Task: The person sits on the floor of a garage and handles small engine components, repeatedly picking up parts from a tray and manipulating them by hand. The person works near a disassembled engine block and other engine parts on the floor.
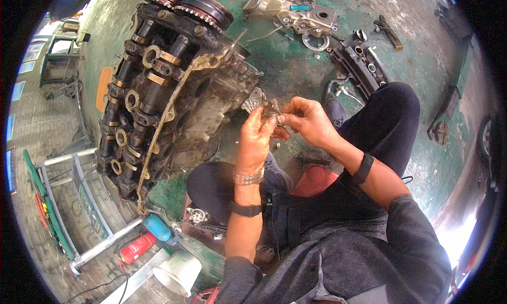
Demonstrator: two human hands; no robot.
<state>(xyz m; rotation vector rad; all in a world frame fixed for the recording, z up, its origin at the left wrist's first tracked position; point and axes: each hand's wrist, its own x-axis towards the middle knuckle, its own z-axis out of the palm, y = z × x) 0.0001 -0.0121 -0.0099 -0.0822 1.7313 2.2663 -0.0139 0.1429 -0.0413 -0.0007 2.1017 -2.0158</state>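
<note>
In front of my lap, both hands meet on a small grimy metal part [272, 109], too small and dirty for me to tell its kind. My left hand [254, 137] pinches it from the left with its fingertips. From the other side my right hand [311, 122] has thumb and fingers closed on it. Just left of them stands a large oily engine [206, 106], its cylinder head uncovered and its camshafts [158, 79] showing. Two toothed cam sprockets [203, 12] sit at its far end. Neither hand touches the engine.
On the green floor ahead lie a metal engine cover [322, 20] and a black valve cover [360, 66]. A red rounded object [315, 181] is between my legs. At lower left are a metal rack [87, 198], a red fire extinguisher [138, 247] and a white bucket [178, 272].
</note>
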